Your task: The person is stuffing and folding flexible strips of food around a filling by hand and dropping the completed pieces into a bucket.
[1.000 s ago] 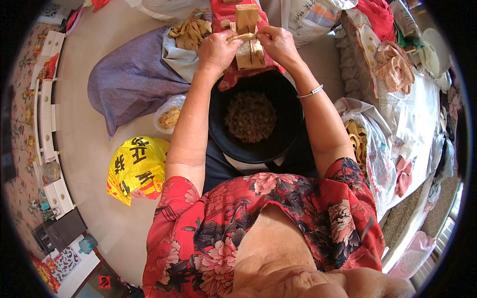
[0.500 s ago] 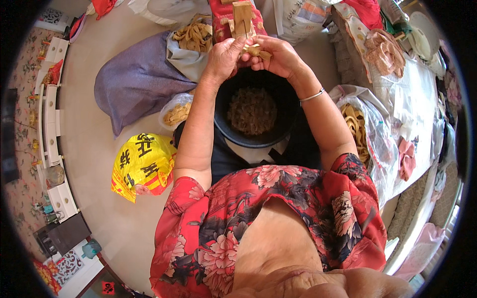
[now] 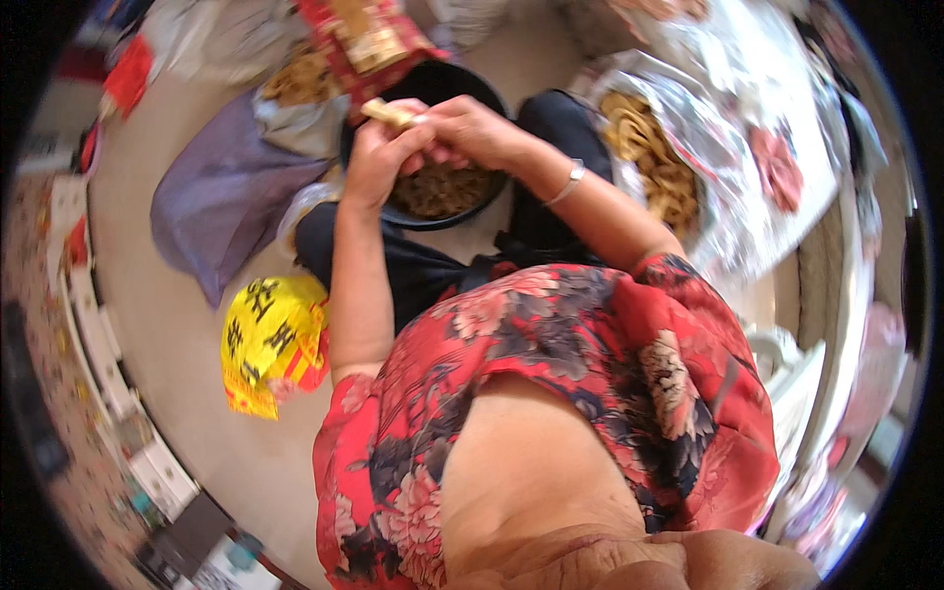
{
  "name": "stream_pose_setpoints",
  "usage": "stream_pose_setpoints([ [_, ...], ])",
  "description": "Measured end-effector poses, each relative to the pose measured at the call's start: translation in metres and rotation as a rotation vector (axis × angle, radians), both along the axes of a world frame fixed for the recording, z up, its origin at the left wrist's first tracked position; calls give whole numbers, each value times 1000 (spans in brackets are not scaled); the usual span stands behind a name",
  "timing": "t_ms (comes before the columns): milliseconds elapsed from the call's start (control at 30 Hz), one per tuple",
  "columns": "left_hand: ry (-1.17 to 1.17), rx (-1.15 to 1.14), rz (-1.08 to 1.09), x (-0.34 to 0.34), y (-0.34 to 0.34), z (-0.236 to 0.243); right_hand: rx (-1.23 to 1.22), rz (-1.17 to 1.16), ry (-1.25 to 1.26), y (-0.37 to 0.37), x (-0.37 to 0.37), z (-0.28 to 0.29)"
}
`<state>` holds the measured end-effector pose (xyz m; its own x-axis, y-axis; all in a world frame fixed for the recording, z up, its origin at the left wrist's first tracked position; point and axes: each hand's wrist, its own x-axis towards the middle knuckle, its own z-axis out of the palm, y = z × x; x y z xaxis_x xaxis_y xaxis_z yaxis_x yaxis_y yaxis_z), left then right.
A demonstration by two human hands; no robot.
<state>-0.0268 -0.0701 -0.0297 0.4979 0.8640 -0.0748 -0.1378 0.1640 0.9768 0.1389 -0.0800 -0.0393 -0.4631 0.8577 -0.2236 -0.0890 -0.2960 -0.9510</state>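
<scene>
A bowl [image 3: 433, 187] sits between 2 bags: one [image 3: 221, 192] left, one [image 3: 659, 167] right.

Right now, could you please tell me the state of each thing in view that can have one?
Left hand: closed on the tan folded piece.
Right hand: fingers curled, against the left hand, on the same piece.
Black bowl: upright, part full of brown bits.
Clear bag: open, holding yellow-brown strips.
Yellow bag: crumpled on the floor.
Purple bag: slumped, lying flat.
</scene>
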Motion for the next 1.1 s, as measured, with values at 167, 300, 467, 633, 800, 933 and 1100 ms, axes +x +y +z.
stream_pose_setpoints([
  [167, -298, -93, 149, 13, -30, -7, -226, -2, 526, -35, -3, -3],
  [300, -501, -293, 106, 28, -34, -2, -258, 128, 795, -42, 11, -7],
  [467, -543, -460, 155, 30, -26, -20, 240, -234, -280, -49, 70, 18],
  [633, -279, -583, 73, 37, -24, -34, 400, -837, -1012, -49, 223, -54],
  [800, -210, -671, 60, 49, -28, -52, 94, -525, -1471, -67, 275, -94],
  [933, -182, -630, 129, 41, -29, -57, 162, -466, -1438, -65, 286, -100],
  [1100, -195, -618, 178, 33, -31, -59, 100, -327, -1516, -63, 285, -101],
])
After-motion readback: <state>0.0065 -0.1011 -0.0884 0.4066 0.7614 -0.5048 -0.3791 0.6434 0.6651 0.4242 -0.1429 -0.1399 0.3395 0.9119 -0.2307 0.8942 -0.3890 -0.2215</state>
